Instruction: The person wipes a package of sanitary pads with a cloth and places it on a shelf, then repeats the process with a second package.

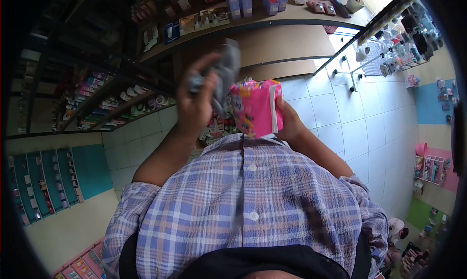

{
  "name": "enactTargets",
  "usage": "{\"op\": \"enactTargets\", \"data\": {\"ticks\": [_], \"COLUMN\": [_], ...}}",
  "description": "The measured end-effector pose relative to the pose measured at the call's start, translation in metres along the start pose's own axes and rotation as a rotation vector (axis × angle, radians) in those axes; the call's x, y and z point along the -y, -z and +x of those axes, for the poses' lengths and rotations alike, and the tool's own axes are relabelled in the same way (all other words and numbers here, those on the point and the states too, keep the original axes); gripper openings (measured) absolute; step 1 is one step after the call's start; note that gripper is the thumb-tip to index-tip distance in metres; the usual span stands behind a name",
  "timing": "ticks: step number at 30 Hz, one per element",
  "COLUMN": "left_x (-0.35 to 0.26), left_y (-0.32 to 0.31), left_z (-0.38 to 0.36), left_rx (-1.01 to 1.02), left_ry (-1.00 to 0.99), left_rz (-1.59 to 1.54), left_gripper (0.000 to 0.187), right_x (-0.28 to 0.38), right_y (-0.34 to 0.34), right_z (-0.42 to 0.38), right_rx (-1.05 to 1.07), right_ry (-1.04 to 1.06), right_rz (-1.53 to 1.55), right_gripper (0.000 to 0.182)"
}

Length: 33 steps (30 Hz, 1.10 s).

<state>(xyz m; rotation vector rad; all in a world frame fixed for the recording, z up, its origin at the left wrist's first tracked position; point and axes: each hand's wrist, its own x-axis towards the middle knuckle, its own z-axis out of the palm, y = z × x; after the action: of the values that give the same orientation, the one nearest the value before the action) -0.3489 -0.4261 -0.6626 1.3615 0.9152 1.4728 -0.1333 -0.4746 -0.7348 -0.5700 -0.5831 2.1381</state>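
Note:
My left hand (193, 96) is closed around a bunched grey cloth (227, 67), which is blurred by motion and rises above the fingers. To its right, my right hand (291, 120) grips a bright pink plastic-wrapped pack (255, 108) by its right side. The pack has colourful print on the front and a pale strip along the edge. The cloth is right beside the pack's left edge, and both are held up in front of my plaid shirt (243, 191).
A wooden shelf unit (287, 40) stands ahead, with purple boxes (241, 5) and a white cup of brushes (356, 4) on top. Dark shelves of bottles (92, 86) are at left. White floor tiles (355, 133) and a wheeled rack (352, 74) lie to the right.

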Motion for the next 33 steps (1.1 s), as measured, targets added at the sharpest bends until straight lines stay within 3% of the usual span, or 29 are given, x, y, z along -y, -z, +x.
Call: {"op": "enactTargets", "data": {"ticks": [1, 3, 4, 7, 10, 13, 15, 17, 18, 19, 21, 22, 23, 25, 27, 29, 31, 33], "left_x": [-0.001, -0.007, -0.005, -0.002, -0.031, -0.039, -0.02, -0.012, -0.013, -0.013, -0.012, -0.008, -0.006, -0.002, 0.002, 0.005, 0.002, -0.005], "left_y": [0.003, 0.006, 0.007, 0.011, 0.013, 0.02, 0.028, 0.029, 0.03, 0.029, 0.028, 0.032, 0.035, 0.043, 0.065, 0.081, 0.083, 0.073], "left_z": [0.0, 0.003, 0.002, 0.001, -0.007, -0.009, -0.004, 0.002, 0.005, -0.001, -0.015, -0.018, -0.021, -0.024, -0.024, -0.022, -0.022, -0.029], "left_rx": [-0.001, 0.709, 0.705, 0.567, 0.687, 0.799, 0.719, 0.144, 0.079, 0.074, 0.261, 0.508, 0.502, 0.937, 0.88, 0.575, 0.507, 0.517], "left_ry": [-0.002, -0.245, -0.246, -0.23, 0.031, -0.012, -0.014, 0.277, 0.272, 0.273, 0.092, -0.111, -0.106, -0.377, -0.267, 0.158, 0.088, -0.089], "left_rz": [0.002, 0.329, 0.328, 0.481, 0.465, 0.353, 0.219, -0.191, -0.24, -0.239, 0.137, 0.245, 0.247, 0.419, 0.381, 0.495, 0.517, 0.227], "left_gripper": [0.027, 0.025, 0.025, 0.024, 0.025, 0.026, 0.028, 0.026, 0.027, 0.027, 0.027, 0.026, 0.026, 0.026, 0.028, 0.029, 0.025, 0.026], "right_x": [-0.003, -0.004, 0.0, 0.001, 0.005, 0.006, 0.006, 0.003, 0.004, 0.004, 0.001, -0.001, -0.004, -0.012, -0.018, -0.021, -0.013, -0.012], "right_y": [0.005, 0.005, -0.005, -0.017, -0.014, -0.009, -0.008, -0.012, -0.014, -0.016, -0.018, -0.015, -0.014, -0.015, -0.004, -0.008, -0.019, -0.017], "right_z": [-0.001, -0.001, -0.002, -0.004, 0.005, 0.013, 0.016, 0.019, 0.02, 0.02, 0.022, 0.026, 0.028, 0.024, 0.029, 0.034, 0.034, 0.039], "right_rx": [0.003, 0.069, -0.017, -0.059, -0.085, -0.103, -0.044, -0.048, -0.032, -0.016, 0.003, 0.073, 0.143, 0.11, 0.058, 0.126, 0.06, 0.099], "right_ry": [0.0, 0.13, 0.157, 0.3, 0.368, 0.465, 0.529, 0.527, 0.503, 0.477, 0.424, 0.403, 0.382, 0.308, 0.187, 0.159, 0.132, 0.135], "right_rz": [0.0, -0.192, -0.226, -0.421, -0.598, -0.839, -0.951, -0.9, -0.964, -1.029, -0.982, -0.996, -1.009, -0.87, -1.238, -1.14, -1.182, -1.2], "right_gripper": [0.088, 0.081, 0.091, 0.094, 0.093, 0.093, 0.095, 0.099, 0.102, 0.104, 0.111, 0.111, 0.112, 0.111, 0.113, 0.115, 0.114, 0.115]}}
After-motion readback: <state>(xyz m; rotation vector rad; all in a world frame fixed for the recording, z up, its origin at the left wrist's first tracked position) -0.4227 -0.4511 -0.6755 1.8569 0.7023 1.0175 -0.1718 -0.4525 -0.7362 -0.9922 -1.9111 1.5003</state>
